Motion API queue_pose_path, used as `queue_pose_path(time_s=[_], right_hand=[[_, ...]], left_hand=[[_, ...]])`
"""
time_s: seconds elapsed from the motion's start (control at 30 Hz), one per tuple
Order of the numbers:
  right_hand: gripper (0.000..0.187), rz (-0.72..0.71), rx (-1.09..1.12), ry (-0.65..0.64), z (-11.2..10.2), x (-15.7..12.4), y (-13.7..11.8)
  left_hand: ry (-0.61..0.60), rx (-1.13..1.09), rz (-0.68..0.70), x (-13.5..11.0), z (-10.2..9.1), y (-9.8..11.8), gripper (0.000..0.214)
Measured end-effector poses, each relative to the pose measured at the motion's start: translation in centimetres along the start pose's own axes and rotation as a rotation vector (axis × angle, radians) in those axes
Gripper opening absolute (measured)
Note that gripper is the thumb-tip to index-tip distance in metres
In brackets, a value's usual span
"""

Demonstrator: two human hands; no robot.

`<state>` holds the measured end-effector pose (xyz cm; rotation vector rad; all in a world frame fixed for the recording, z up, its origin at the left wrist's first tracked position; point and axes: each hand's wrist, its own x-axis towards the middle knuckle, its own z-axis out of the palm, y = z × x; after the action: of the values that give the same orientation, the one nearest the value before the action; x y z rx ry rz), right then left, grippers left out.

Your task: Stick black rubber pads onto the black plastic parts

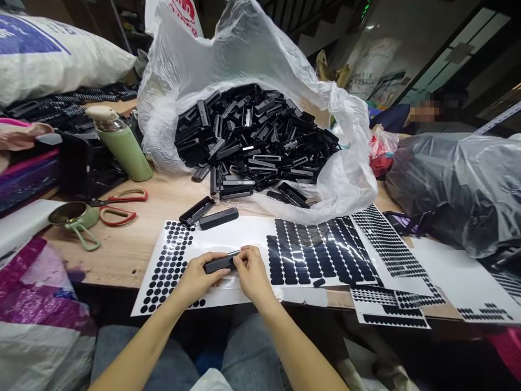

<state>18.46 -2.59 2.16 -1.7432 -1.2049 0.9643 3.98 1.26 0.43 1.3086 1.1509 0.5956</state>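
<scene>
Both my hands hold one black, ridged plastic case above a white sticker sheet. My left hand pinches its left end between thumb and fingers. At the right end, my right hand has its fingers closed on the case. Beneath them lies the sheet with round black stickers at the left. A sheet of black oblong stickers is at the right. Just beyond my hands rest two more black cases, one hollow side up and one closed side up.
A clear plastic bag heaped with black cases fills the table's back. To the left are a green bottle, red-handled scissors and a green cup. A dark bag stands right, near another person.
</scene>
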Motion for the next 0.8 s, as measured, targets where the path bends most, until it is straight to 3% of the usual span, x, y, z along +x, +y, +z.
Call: queue_pose_path(time_s=[0.17, 0.27, 0.37, 0.47, 0.67, 0.8], right_hand=[[0.011, -0.039, -0.068, 0.015, 0.2, -0.5, 0.1], [0.013, -0.056, -0.22, 0.081, -1.2, 0.7, 0.6], [0.027, 0.081, -0.506, 0.258, -3.9, 3.1, 1.5], [0.029, 0.239, -0.668, 0.279, -5.9, 5.2, 2.3], [0.018, 0.283, -0.626, 0.302, -6.1, 5.8, 3.0], [0.021, 0.282, -0.591, 0.372, -5.9, 5.6, 2.9]], left_hand=[[-0.015, 0.002, 0.011, 0.0, -0.1, -0.1, 0.042], [-0.023, 0.064, 0.029, 0.1, -0.2, -0.1, 0.043], [-0.044, 0.145, 0.077, 0.0, -0.2, 0.2, 0.041], [-0.059, 0.162, 0.088, -0.3, -0.1, 0.7, 0.039], [-0.093, 0.171, -0.009, -0.6, 0.0, 0.9, 0.044], [-0.109, 0.166, -0.041, -0.5, 0.0, 0.8, 0.046]])
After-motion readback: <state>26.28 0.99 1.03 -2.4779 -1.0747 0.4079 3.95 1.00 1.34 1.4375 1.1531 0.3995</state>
